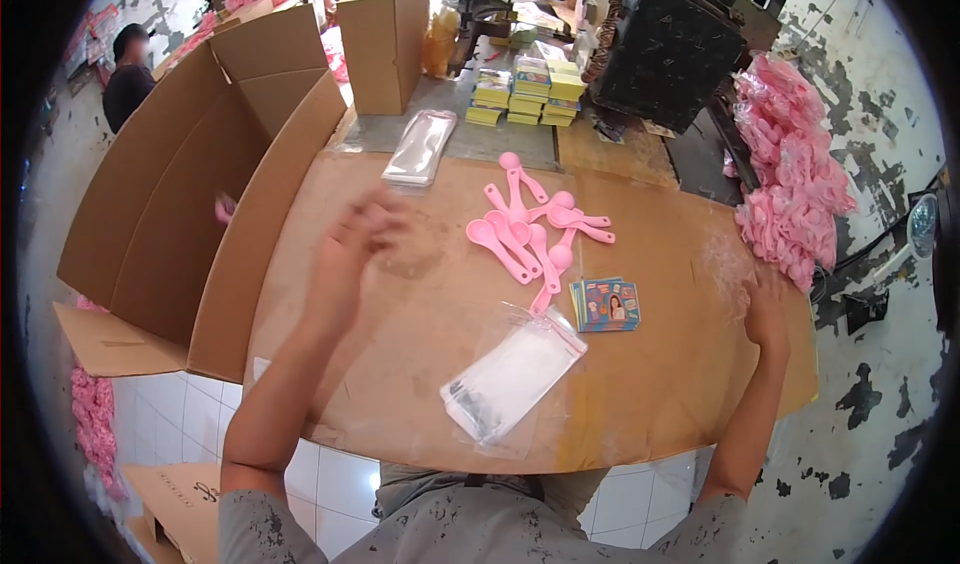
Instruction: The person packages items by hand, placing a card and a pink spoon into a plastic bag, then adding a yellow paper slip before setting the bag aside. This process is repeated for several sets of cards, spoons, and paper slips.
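Note:
My left hand (362, 232) is over the left part of the cardboard-covered table, blurred, its fingers loosely apart and no object showing in them. To its right lies a loose pile of pink measuring spoons (540, 244). A stack of printed cards (608, 306) sits below the pile, beside clear plastic bags (515, 379) fanned near the front edge. My right hand (766, 309) is at the table's right side, at a crumpled clear plastic piece (730, 264); its fingers are smeared, and I cannot tell whether they grip it.
A large open carton (170, 204) stands left, a small pink item (225, 208) at its inner wall. Behind are more clear bags (420, 149), card stacks (525, 94), an upright box (385, 44) and a black machine (665, 49). Pink bagged items (790, 174) heap right. Two people are farther back.

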Tool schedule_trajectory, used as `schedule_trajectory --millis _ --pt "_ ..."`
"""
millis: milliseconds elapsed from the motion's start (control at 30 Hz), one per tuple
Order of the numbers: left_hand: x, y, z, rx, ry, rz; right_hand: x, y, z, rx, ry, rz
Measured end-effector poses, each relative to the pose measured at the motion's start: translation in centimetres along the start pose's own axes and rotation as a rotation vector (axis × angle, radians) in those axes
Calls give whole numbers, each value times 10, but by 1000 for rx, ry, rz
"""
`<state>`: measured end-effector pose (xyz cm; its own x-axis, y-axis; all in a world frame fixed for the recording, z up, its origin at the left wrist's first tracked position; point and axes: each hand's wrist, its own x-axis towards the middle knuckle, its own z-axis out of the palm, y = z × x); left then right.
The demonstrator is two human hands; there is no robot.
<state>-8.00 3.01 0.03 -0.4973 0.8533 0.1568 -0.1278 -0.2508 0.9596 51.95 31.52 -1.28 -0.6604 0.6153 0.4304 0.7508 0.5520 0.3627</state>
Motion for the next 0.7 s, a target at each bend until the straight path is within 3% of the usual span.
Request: schedule_trajectory --millis 33,100,167,267,333,400,500,567,700 --pt "-11 -11 18 186 -83 -20 11 -25 -22 146 37 43" --pt "-33 -26 42 608 -302 136 30 -45 -68 421 -70 247" --pt "-51 -36 61 767 -428 217 38 -45 -101 674 -365 579" --pt "-59 -50 71 885 -509 481 9 -30 -52 196 -275 311" --pt "-65 -47 75 896 -536 459 -6 -22 -17 -122 -205 123" --pt "-66 -51 74 898 -530 508 -5 -17 -7 -96 -99 17" --pt "-63 -60 68 871 -551 460 27 -45 -50 479 -43 112" --pt "-64 -50 70 810 -543 282 32 -56 -71 891 -191 373" --pt "-64 -43 70 482 -453 -41 38 -66 -88 1199 -266 584"
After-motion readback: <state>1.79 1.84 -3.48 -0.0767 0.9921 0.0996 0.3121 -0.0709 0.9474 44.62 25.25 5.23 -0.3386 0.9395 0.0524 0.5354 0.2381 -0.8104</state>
